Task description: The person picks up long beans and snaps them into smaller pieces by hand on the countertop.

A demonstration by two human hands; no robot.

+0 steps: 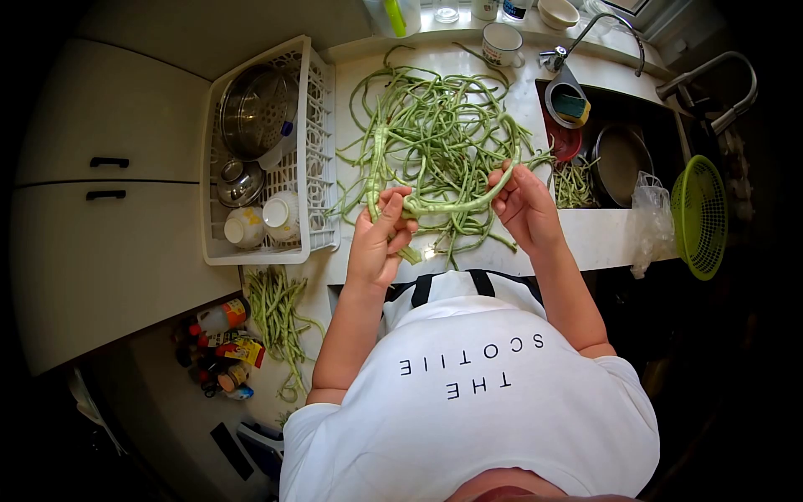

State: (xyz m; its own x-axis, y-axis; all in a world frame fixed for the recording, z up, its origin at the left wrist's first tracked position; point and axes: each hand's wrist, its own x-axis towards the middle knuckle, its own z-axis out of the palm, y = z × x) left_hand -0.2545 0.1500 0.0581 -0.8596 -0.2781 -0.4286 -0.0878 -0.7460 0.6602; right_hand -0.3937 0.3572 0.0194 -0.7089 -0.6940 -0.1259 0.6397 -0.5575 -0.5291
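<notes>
Many long green beans (pixel 443 125) lie in a tangled heap on the white counter (pixel 594 238). Above the heap's near edge, my left hand (pixel 385 230) is closed around pale green long beans, one of which stretches up and away from me. My right hand (pixel 523 205) pinches a thick long bean (pixel 456 206) between thumb and fingers near its bend. That bean runs across between my two hands, and its far end curves upward past my right hand.
Left stands a white dish rack (pixel 322 159) with pots and bowls; below it are more beans (pixel 280 322) and bottles. A mug (pixel 502 44) stands behind the heap. To the right are a sink with a pan (pixel 621 165), cut beans (pixel 573 184), a plastic bag (pixel 652 219) and a green colander (pixel 701 217).
</notes>
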